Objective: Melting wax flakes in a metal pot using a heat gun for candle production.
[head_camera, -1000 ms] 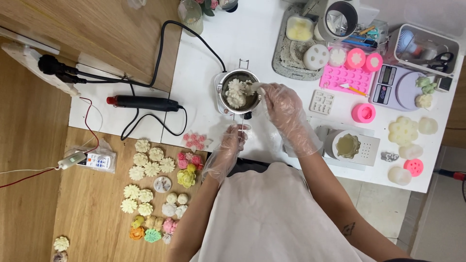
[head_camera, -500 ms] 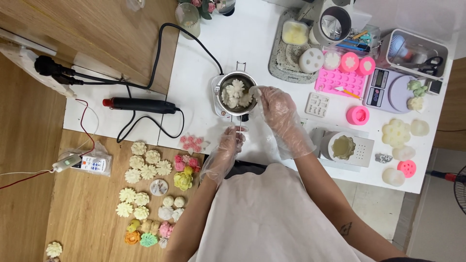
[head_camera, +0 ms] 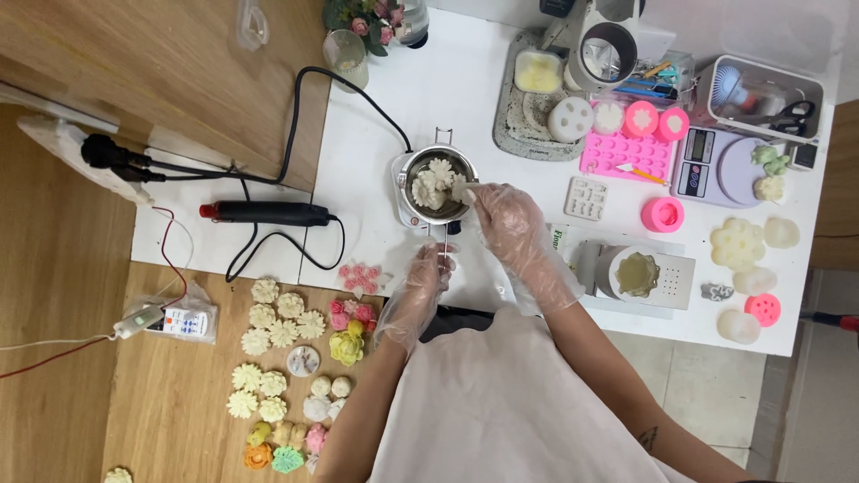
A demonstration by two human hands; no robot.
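Note:
A small metal pot (head_camera: 437,184) with several white flower-shaped wax pieces sits on a little white heater plate on the white table (head_camera: 385,125). My right hand (head_camera: 503,215), in a clear plastic glove, is at the pot's right rim with its fingers pinched on a white wax piece (head_camera: 462,189). My left hand (head_camera: 428,273), also gloved, is closed around the pot's thin handle, which points toward me.
Pink silicone moulds (head_camera: 626,150), a digital scale (head_camera: 716,168), a cup of greenish wax (head_camera: 637,274) and white flower shapes (head_camera: 739,243) lie to the right. A black tool with cable (head_camera: 268,213) lies left. Many coloured wax flowers (head_camera: 284,331) cover the wooden board at lower left.
The view has shifted slightly. My right hand stays at the pot's rim, now pinching a wax piece over the pot. My left hand remains on the handle.

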